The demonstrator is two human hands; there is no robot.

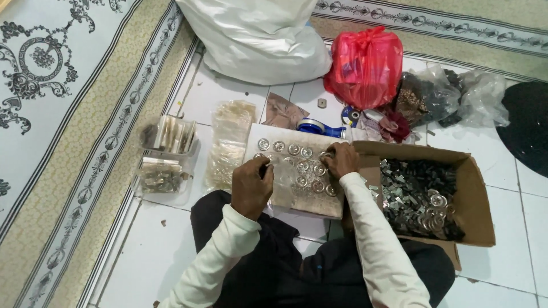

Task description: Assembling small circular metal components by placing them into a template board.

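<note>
My left hand (pixel 251 188) is curled at the near-left edge of the card (pixel 297 197) on my lap, pinching something small I can't make out. My right hand (pixel 341 159) pinches a ring (pixel 325 155). Shiny round metal rings sit in rows on the pale card. Beside it, a cardboard box (pixel 476 194) holds grey metal bits.
</note>
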